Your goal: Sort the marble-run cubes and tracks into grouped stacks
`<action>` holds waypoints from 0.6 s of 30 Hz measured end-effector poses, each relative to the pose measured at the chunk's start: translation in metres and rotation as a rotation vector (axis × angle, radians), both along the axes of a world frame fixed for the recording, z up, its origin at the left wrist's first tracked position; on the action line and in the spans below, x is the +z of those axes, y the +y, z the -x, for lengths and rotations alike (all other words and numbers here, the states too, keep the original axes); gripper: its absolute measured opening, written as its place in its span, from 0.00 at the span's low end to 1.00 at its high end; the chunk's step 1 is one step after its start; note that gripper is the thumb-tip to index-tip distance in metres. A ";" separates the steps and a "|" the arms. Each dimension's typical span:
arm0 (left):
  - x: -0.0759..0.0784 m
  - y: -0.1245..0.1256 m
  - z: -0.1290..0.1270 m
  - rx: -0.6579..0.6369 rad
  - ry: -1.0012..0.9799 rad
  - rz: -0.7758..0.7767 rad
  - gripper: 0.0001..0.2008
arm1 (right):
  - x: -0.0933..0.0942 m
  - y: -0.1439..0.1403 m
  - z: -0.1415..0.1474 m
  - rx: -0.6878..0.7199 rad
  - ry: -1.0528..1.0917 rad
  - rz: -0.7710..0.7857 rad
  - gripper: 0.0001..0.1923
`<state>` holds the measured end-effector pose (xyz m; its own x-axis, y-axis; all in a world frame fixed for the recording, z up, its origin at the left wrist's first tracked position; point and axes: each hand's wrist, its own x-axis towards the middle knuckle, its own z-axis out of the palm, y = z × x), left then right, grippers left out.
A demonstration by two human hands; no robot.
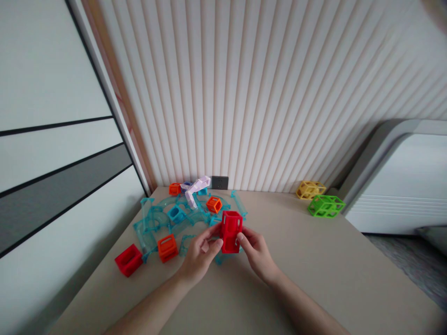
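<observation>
Between my two hands stands a tall red hollow block (232, 231) with slotted sides, held upright above the table. My left hand (203, 246) grips its left side, thumb in front and fingers behind. On its right side my right hand (256, 249) is closed, the thumb pressed near the front edge. To the left of my hands lie an orange hollow block (167, 248) and a red hollow block (128, 259). Just behind the held block is a smaller orange block (214, 204). Clear teal track pieces (181, 224) are spread around and partly hidden by my left hand.
A pale purple angled piece (196, 190) lies on the pile near the ribbed wall (223, 93). Yellow (310, 189) and green (326, 206) open-frame blocks sit at the table's far right. A white cabinet (63, 177) borders the left edge, and a black socket (220, 182) is behind.
</observation>
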<state>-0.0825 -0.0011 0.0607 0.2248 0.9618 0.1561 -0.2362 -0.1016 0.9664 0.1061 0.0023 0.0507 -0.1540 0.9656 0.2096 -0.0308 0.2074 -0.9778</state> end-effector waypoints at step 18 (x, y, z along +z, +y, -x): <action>-0.003 0.003 -0.005 -0.097 -0.379 0.257 0.16 | -0.011 0.001 0.005 0.181 0.239 0.203 0.28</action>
